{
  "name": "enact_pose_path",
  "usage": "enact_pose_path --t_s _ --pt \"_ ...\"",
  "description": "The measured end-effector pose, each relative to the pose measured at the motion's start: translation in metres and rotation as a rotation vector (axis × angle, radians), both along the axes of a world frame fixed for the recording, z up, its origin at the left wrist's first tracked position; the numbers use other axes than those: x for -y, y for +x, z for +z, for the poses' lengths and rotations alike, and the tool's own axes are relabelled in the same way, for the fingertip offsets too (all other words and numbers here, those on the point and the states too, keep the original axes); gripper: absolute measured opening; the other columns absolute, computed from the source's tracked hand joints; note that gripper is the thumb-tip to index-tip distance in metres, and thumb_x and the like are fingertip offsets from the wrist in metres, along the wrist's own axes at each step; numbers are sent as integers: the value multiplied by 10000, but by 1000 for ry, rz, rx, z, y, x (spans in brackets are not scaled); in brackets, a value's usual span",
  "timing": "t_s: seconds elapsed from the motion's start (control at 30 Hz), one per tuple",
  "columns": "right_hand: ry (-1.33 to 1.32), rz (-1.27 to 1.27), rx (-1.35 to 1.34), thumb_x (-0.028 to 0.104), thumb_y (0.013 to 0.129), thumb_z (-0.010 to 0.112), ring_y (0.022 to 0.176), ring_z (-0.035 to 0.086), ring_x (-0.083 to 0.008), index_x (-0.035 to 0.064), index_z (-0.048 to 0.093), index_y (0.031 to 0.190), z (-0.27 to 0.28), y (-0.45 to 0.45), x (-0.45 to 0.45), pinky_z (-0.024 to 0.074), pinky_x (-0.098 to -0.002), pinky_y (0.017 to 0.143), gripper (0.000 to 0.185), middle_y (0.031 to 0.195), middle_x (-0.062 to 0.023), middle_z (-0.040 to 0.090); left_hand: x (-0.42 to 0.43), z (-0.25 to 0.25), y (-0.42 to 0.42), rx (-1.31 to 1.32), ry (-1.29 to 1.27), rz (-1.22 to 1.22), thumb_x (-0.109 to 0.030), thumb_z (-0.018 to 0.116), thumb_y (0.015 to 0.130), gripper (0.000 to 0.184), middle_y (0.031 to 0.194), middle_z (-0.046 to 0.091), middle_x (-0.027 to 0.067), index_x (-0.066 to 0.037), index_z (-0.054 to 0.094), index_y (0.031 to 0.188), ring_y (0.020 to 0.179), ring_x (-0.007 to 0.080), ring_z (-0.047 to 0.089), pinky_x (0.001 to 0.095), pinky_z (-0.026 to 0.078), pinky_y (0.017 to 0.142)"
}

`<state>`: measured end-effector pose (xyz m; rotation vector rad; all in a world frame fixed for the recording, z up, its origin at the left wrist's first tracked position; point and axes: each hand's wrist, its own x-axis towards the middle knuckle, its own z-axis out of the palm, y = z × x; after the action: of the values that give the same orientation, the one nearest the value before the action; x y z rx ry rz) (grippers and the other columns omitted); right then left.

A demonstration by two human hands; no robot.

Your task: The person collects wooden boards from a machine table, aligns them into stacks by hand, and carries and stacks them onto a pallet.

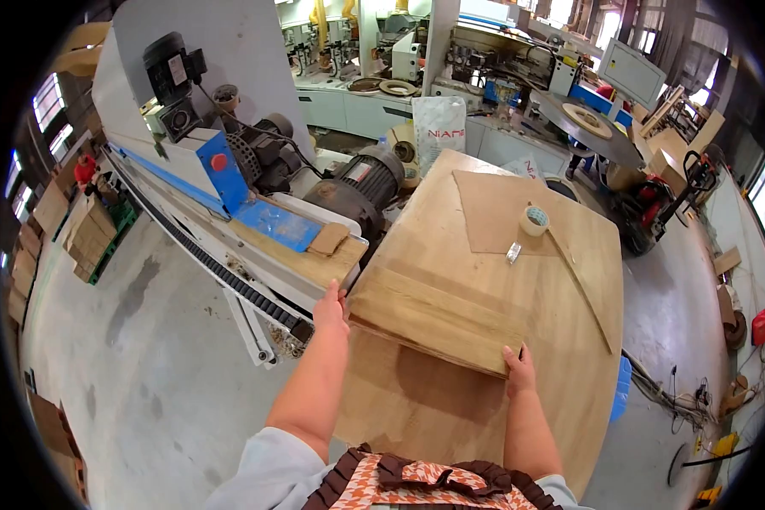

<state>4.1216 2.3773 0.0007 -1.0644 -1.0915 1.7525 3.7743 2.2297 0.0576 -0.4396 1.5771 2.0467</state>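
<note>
Mid-frame, a wooden board (438,319) sits over the desk (574,399), fingers of the right hand (521,370) closed on its near-right corner. The left hand (331,310) is at the opposite end, presumably for balance; whether it grips, I can't tell.

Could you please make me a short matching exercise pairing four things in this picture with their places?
Things:
1. Roll of tape
2. Red button
3. Right hand
4. White bag

Places:
A. At the right end of the wooden board
B. Beyond the far edge of the tabletop
C. On the brown sheet
D. On the machine's blue panel

Pairs: 1-C, 2-D, 3-A, 4-B
</note>
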Motion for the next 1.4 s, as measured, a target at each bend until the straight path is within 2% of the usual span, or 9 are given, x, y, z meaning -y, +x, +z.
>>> enact_pose_path --t_s 0.43,0.73,0.8,0.9,0.93,1.0,1.07,1.2,1.4 --pt "24 38 100 211 786 573 1095 418 -215 15 325 1253 -1 2 -2 330 -324 911 564 1198 -113 441 -29 8 148 217 47 -553 -342 546 814 291 538 468 -17 -122 520 625 444 78 384 214 269 372" --pt "-380 81 -246 370 827 490 986 505 -209 29 424 1183 4 33 -10 419 -336 820 498 1127 -91 507 -21 15 247 59 106 -1677 -318 506 844 399 877 569 37 -34 495 1125 684 108 532 227 434 649" --pt "-371 117 -249 334 812 521 944 530 -214 20 446 1157 8 37 -10 443 -343 783 472 1083 -93 533 -13 10 225 -44 213 -1590 -231 516 849 362 913 585 37 -32 490 1151 744 99 541 225 438 683" --pt "-290 159 -129 261 778 575 914 545 -220 2 457 1135 7 40 -11 453 -345 760 457 1037 -101 552 7 8 166 -617 156 -884 -182 560 823 200 803 586 -9 -50 576 973 733 71 520 215 427 662" --pt "-293 175 -66 235 765 590 912 544 -220 -4 455 1133 20 39 -8 450 -342 764 460 1032 -105 553 16 7 140 -485 33 -685 -171 558 818 184 803 565 2 -45 555 952 737 82 506 229 422 669" --pt "-272 171 23 200 748 609 906 543 -220 -13 454 1126 28 31 -10 444 -337 768 461 1022 -114 553 33 -6 79 -1257 -547 -420 -175 514 810 294 990 517 132 -4 473 1045 961 234 478 338 372 843" --pt "-231 137 83 182 740 617 897 542 -219 -19 454 1116 29 22 -12 439 -332 770 456 1012 -123 552 37 -26 41 -1308 -787 -380 -225 538 803 395 1075 514 128 7 456 1112 1020 230 462 334 361 864" --pt "-143 131 92 192 744 620 897 533 -210 -29 443 1111 39 5 -12 429 -327 775 463 1011 -130 546 14 -41 -1 -215 -51 -791 -242 581 784 488 1150 505 110 -7 428 1183 1026 203 487 329 381 853" --pt "-218 109 129 204 753 620 921 521 -205 -18 416 1146 40 10 -12 426 -327 782 495 1038 -119 534 10 -27 1 -90 -32 -848 -255 590 785 458 1012 567 93 -16 457 1152 892 198 549 327 444 745"
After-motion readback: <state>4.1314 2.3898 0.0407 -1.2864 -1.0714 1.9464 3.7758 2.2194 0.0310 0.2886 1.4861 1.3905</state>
